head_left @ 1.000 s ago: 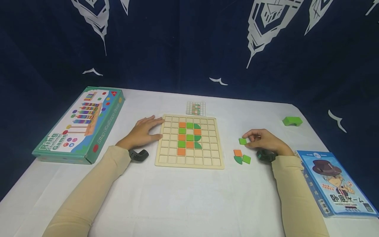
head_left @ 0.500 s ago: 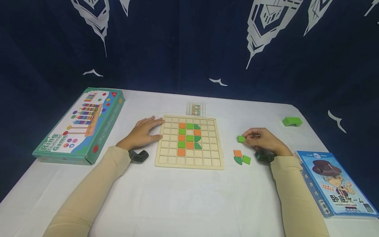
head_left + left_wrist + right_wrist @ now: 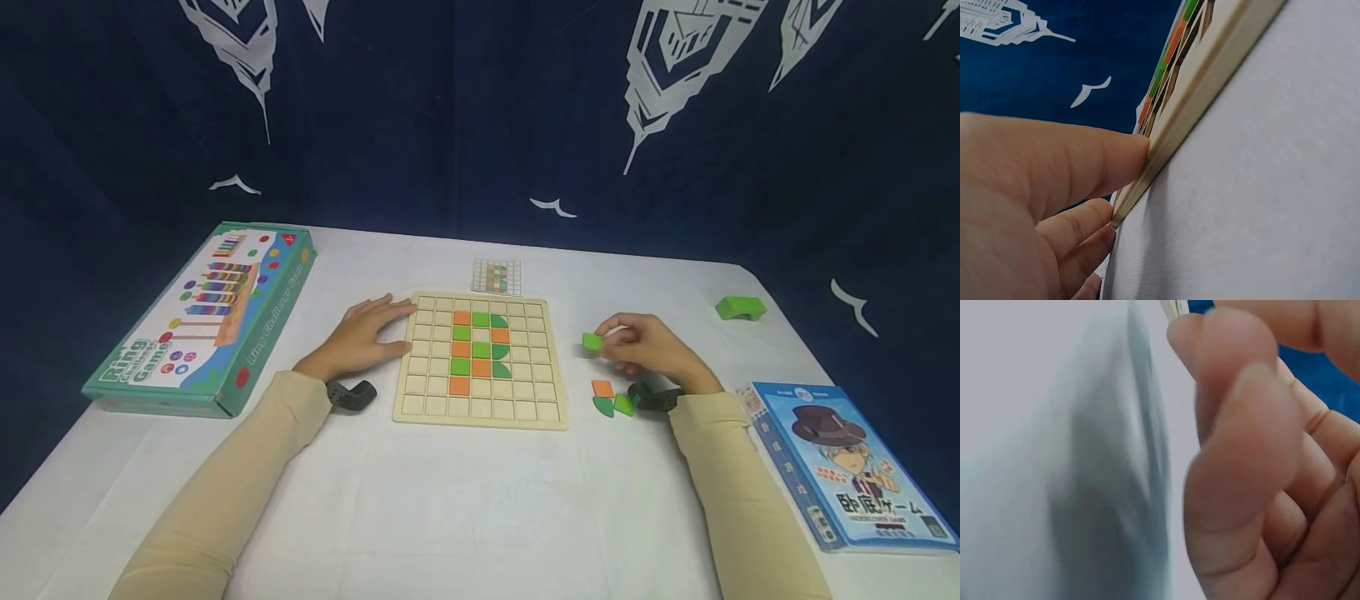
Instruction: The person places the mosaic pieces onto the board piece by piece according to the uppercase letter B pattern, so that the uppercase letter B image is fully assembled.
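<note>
A pale wooden grid board point(image 3: 435, 406) lies mid-table, with orange and green squares and dark green quarter-round tiles set in its middle cells. Against its left edge rests my left hand point(image 3: 363, 333), fingers extended; the left wrist view has the thumb point(image 3: 1125, 156) touching the board's rim point(image 3: 1175, 125). To the right of the board my right hand point(image 3: 648, 346) pinches a light green square tile point(image 3: 592, 342) above the cloth. In the right wrist view the curled fingers point(image 3: 1241, 456) fill the picture and the tile cannot be made out.
Below the right hand lie an orange square point(image 3: 602, 388), a dark green quarter-round point(image 3: 603, 406) and a green square point(image 3: 623, 405). A pattern card point(image 3: 496, 276) lies behind the board. Boxes flank both sides: green point(image 3: 202, 317) left, blue point(image 3: 855, 467) right. A green arch block point(image 3: 741, 307) stands back right.
My right hand has lifted the light green square tile and carried it left and slightly away from me, toward the board. My left hand has stayed at the board's edge.
</note>
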